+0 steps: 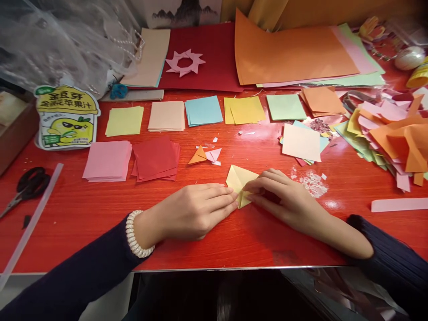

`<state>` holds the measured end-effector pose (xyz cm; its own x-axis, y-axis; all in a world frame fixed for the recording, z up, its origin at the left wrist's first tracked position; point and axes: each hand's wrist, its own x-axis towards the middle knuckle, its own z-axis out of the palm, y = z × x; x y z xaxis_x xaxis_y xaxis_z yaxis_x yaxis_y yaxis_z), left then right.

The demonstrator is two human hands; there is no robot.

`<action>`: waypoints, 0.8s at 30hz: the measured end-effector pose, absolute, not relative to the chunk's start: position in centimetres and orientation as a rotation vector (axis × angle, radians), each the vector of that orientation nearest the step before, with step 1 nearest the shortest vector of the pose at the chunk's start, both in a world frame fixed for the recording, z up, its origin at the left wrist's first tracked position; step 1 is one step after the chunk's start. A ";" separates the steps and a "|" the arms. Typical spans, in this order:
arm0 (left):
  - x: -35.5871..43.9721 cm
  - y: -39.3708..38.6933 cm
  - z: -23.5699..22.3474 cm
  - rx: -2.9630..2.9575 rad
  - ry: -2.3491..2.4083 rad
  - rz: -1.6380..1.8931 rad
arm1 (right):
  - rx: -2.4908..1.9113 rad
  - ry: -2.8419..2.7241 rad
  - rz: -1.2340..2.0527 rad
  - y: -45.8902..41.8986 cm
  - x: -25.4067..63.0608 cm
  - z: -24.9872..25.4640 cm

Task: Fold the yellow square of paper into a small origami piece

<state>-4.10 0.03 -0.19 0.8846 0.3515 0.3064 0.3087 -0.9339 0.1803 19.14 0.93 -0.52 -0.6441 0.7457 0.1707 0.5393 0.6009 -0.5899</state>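
A partly folded pale yellow paper (238, 179) lies on the red table (100, 209) near the front edge. My left hand (197, 209) lies flat with its fingers together, the fingertips pressing on the paper's left side. My right hand (279, 196) curls over the paper's right side and pinches a fold there. Just beyond the yellow paper lie a small folded orange piece (198, 156) and a small pink folded piece (213, 154).
Stacks of coloured paper squares (167, 116) line the middle of the table, with pink (107, 160) and red (155, 158) stacks nearer. Black scissors (28, 185) and a clear ruler (30, 223) lie left. A juice pouch (66, 117), large sheets (294, 53), a pink paper star (185, 62) and scraps (391, 133) lie around.
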 end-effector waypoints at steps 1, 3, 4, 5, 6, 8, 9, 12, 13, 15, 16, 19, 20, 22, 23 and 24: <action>-4.1 0.0 -0.2 2.927 0.529 0.524 | -1.047 -2.426 0.706 0.9 19.1 -0.5; -3.9 -0.1 -0.2 2.940 0.544 0.544 | -1.071 -2.425 0.713 0.9 19.0 -0.6; -3.9 -0.2 -0.1 2.953 0.545 0.552 | -1.079 -2.426 0.717 0.8 19.0 -0.6; -3.8 -0.2 -0.1 2.968 0.542 0.556 | -1.082 -2.426 0.720 0.8 19.0 -0.6; -3.8 -0.2 -0.1 2.982 0.539 0.556 | -1.084 -2.425 0.724 0.8 19.0 -0.6; -3.6 -0.2 -0.1 3.005 0.527 0.549 | -1.082 -2.423 0.733 0.8 19.1 -0.7; -3.6 -0.2 -0.1 3.012 0.525 0.546 | -1.083 -2.420 0.736 0.8 19.1 -0.7; -3.5 -0.1 -0.2 3.027 0.517 0.536 | -1.084 -2.416 0.737 0.7 19.1 -0.8; -3.5 -0.1 -0.2 3.033 0.515 0.533 | -1.083 -2.416 0.738 0.7 19.1 -0.8; -3.5 -0.1 -0.2 3.039 0.514 0.523 | -1.083 -2.416 0.737 0.7 19.1 -0.8; -3.5 -0.1 -0.2 3.040 0.515 0.519 | -1.082 -2.419 0.737 0.8 19.1 -0.8; -3.5 -0.1 -0.1 3.037 0.517 0.509 | -1.075 -2.424 0.724 0.8 19.0 -0.7; -3.5 -0.1 -0.1 3.036 0.517 0.502 | -1.072 -2.425 0.721 0.8 19.0 -0.6; -3.5 -0.1 0.0 3.044 0.515 0.490 | -1.071 -2.427 0.718 0.8 19.0 -0.6; -3.5 -0.1 0.0 3.050 0.515 0.481 | -1.073 -2.428 0.718 0.8 19.0 -0.6; -3.5 -0.2 0.0 3.055 0.515 0.477 | -1.074 -2.430 0.718 0.8 18.9 -0.6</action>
<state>-3.48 -0.15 -0.04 0.8996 0.3216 0.2955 0.3194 -0.9459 0.0572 18.94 0.79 -0.58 -0.6321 0.7622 0.1394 0.5641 0.5761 -0.5915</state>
